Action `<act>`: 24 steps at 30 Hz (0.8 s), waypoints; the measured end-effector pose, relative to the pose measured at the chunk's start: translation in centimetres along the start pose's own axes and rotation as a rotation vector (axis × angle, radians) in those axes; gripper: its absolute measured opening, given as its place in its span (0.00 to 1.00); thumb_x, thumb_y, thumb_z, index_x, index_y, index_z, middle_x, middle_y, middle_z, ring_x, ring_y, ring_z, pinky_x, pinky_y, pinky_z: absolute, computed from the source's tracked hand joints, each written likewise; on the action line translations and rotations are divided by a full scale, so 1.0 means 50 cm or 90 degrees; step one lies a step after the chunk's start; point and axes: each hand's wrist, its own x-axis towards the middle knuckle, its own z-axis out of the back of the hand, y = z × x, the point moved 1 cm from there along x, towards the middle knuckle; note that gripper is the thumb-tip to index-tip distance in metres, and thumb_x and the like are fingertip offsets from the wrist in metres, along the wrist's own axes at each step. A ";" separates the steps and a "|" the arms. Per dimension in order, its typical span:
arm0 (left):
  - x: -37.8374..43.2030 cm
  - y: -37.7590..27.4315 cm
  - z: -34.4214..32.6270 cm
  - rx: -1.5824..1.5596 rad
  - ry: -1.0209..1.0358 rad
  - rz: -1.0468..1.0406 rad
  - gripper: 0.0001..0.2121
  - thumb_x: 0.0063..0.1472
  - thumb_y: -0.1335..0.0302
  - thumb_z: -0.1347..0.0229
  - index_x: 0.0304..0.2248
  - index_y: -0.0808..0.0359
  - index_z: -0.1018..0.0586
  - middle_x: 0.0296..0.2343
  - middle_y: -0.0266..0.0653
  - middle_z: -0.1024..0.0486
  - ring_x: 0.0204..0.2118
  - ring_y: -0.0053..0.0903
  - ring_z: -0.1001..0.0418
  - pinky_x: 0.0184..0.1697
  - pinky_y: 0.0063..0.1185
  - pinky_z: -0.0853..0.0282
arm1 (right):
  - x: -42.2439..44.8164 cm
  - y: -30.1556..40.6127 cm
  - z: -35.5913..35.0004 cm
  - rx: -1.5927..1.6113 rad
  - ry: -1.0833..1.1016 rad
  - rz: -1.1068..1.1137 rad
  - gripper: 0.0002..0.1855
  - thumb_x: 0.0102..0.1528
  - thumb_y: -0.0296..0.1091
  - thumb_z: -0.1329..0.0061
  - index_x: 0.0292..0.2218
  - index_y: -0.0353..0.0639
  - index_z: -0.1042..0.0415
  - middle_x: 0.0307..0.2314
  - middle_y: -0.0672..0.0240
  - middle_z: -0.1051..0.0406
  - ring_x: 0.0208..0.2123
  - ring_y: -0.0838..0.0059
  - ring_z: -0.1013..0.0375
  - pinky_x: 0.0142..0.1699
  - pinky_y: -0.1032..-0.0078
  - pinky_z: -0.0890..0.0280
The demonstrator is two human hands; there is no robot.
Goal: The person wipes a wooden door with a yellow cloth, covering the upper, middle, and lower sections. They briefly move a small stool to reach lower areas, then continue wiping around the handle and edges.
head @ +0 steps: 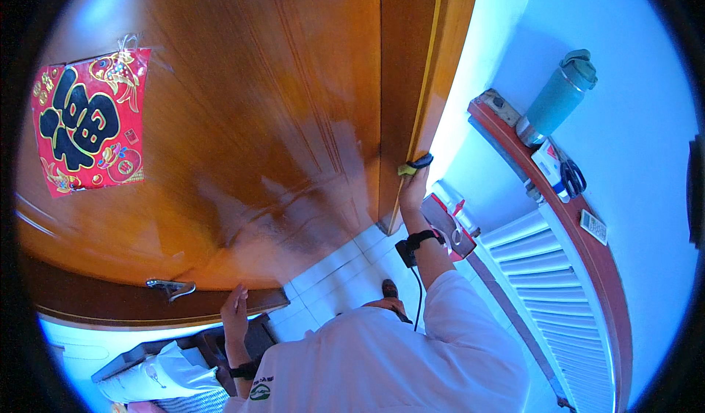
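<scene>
My right hand point(414, 191) grips a yellow and dark cleaning cloth point(414, 165). It presses the cloth against the edge of the wooden door frame point(405, 99), at about the middle of the view. My left hand point(236, 313) is raised with nothing in it, its fingers loosely extended, close to the lower edge of the brown wooden door point(264, 154). The door's metal lever handle point(172, 288) lies to the left of that hand. On the door hangs a red decorative poster point(91, 121) with a large black character and fish pictures.
Right of me, a red-brown ledge point(573, 215) carries a green drink bottle point(559, 98), scissors point(573, 177) and a remote control point(593, 227). A white radiator point(551, 286) stands below it. A red-edged box point(449, 228) is near my right forearm. Bottom left lies a white bag point(160, 371).
</scene>
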 end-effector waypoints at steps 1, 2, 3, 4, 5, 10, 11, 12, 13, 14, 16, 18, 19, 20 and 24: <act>-0.001 -0.003 -0.002 -0.001 0.008 -0.013 0.15 0.66 0.72 0.53 0.49 0.68 0.27 0.40 0.45 0.23 0.43 0.28 0.25 0.49 0.23 0.32 | -0.012 -0.019 -0.002 -0.027 0.042 -0.051 0.27 0.55 0.23 0.61 0.56 0.33 0.47 0.50 0.46 0.40 0.50 0.45 0.37 0.54 0.62 0.40; 0.001 -0.008 -0.003 -0.005 0.004 -0.012 0.14 0.66 0.73 0.53 0.49 0.68 0.26 0.39 0.45 0.23 0.44 0.28 0.25 0.49 0.23 0.32 | -0.020 -0.036 -0.006 -0.054 0.086 -0.098 0.26 0.56 0.24 0.60 0.55 0.33 0.46 0.47 0.47 0.36 0.47 0.46 0.33 0.51 0.63 0.37; 0.006 -0.016 -0.009 -0.013 0.002 -0.012 0.14 0.66 0.73 0.53 0.49 0.68 0.26 0.39 0.45 0.23 0.44 0.27 0.25 0.49 0.23 0.32 | -0.019 -0.051 -0.006 -0.114 0.147 -0.156 0.24 0.56 0.24 0.59 0.54 0.33 0.44 0.44 0.50 0.32 0.43 0.48 0.30 0.48 0.64 0.34; 0.007 -0.022 -0.014 -0.021 0.000 -0.014 0.14 0.66 0.74 0.53 0.49 0.68 0.26 0.39 0.45 0.23 0.44 0.27 0.25 0.50 0.23 0.32 | -0.018 -0.066 -0.004 -0.173 0.208 -0.215 0.23 0.56 0.25 0.57 0.53 0.32 0.42 0.40 0.53 0.29 0.39 0.50 0.27 0.45 0.64 0.32; 0.006 -0.022 -0.020 -0.025 0.000 -0.017 0.14 0.66 0.74 0.53 0.49 0.68 0.26 0.39 0.46 0.23 0.44 0.27 0.25 0.49 0.23 0.32 | -0.016 -0.080 -0.001 -0.072 0.253 -0.272 0.22 0.56 0.25 0.56 0.52 0.32 0.41 0.38 0.56 0.28 0.37 0.53 0.26 0.43 0.66 0.31; -0.001 -0.007 -0.045 -0.053 -0.013 -0.017 0.14 0.66 0.75 0.53 0.49 0.68 0.26 0.40 0.45 0.23 0.43 0.28 0.25 0.49 0.23 0.31 | 0.074 0.120 0.065 0.217 0.272 -0.057 0.13 0.52 0.25 0.52 0.41 0.32 0.31 0.31 0.56 0.27 0.36 0.60 0.26 0.41 0.68 0.31; -0.013 0.000 -0.044 -0.059 -0.023 -0.005 0.14 0.66 0.75 0.53 0.49 0.68 0.26 0.40 0.45 0.23 0.44 0.28 0.25 0.49 0.23 0.31 | 0.095 0.241 0.105 0.117 0.207 0.048 0.18 0.51 0.22 0.51 0.44 0.33 0.34 0.36 0.52 0.28 0.40 0.54 0.27 0.44 0.66 0.32; -0.018 0.001 -0.044 -0.064 -0.028 0.001 0.14 0.66 0.75 0.53 0.49 0.67 0.26 0.40 0.45 0.23 0.44 0.28 0.25 0.49 0.23 0.31 | 0.119 0.335 0.145 0.083 0.172 0.146 0.23 0.50 0.21 0.50 0.48 0.35 0.36 0.41 0.49 0.31 0.44 0.50 0.29 0.48 0.64 0.34; -0.018 0.000 -0.046 -0.070 -0.027 0.002 0.14 0.66 0.76 0.53 0.49 0.67 0.26 0.40 0.45 0.23 0.44 0.28 0.25 0.49 0.24 0.31 | 0.154 0.398 0.174 0.005 0.042 0.423 0.27 0.48 0.19 0.50 0.51 0.36 0.37 0.45 0.49 0.33 0.48 0.50 0.31 0.51 0.64 0.35; -0.037 0.012 -0.044 -0.080 -0.040 0.005 0.14 0.66 0.76 0.53 0.49 0.67 0.26 0.41 0.45 0.23 0.44 0.28 0.25 0.49 0.24 0.31 | 0.178 0.456 0.181 -0.075 -0.055 0.581 0.32 0.48 0.17 0.51 0.55 0.38 0.39 0.49 0.47 0.36 0.52 0.50 0.34 0.55 0.61 0.39; -0.038 0.032 -0.049 -0.101 -0.041 -0.007 0.13 0.65 0.76 0.53 0.49 0.67 0.26 0.41 0.45 0.24 0.45 0.28 0.25 0.49 0.24 0.31 | 0.230 0.471 0.174 -0.258 -0.095 0.679 0.28 0.51 0.22 0.55 0.54 0.38 0.38 0.55 0.51 0.41 0.57 0.54 0.40 0.60 0.56 0.48; -0.037 0.026 -0.055 -0.104 -0.020 0.012 0.15 0.67 0.73 0.55 0.50 0.69 0.29 0.42 0.47 0.25 0.45 0.29 0.26 0.50 0.26 0.32 | 0.261 0.453 0.160 -0.516 -0.057 0.689 0.24 0.55 0.29 0.57 0.54 0.39 0.36 0.59 0.58 0.45 0.60 0.59 0.44 0.63 0.57 0.53; -0.037 0.021 -0.058 -0.105 -0.012 0.024 0.16 0.67 0.71 0.56 0.51 0.70 0.30 0.43 0.48 0.25 0.46 0.30 0.27 0.51 0.27 0.33 | 0.260 0.418 0.139 -0.649 -0.014 0.711 0.25 0.55 0.30 0.58 0.55 0.40 0.37 0.59 0.59 0.46 0.60 0.63 0.44 0.64 0.58 0.54; -0.038 0.015 -0.061 -0.107 -0.022 0.027 0.15 0.66 0.74 0.55 0.50 0.69 0.29 0.42 0.47 0.25 0.45 0.29 0.26 0.50 0.26 0.32 | 0.245 0.384 0.126 -0.719 0.051 0.708 0.25 0.56 0.31 0.58 0.55 0.40 0.37 0.59 0.60 0.45 0.60 0.64 0.44 0.64 0.59 0.54; -0.061 0.019 -0.064 -0.094 -0.048 0.058 0.14 0.65 0.78 0.53 0.49 0.67 0.27 0.42 0.46 0.24 0.45 0.28 0.26 0.50 0.23 0.31 | 0.150 0.246 0.061 -0.857 0.348 0.640 0.26 0.56 0.36 0.56 0.55 0.43 0.37 0.55 0.64 0.39 0.59 0.68 0.43 0.67 0.62 0.62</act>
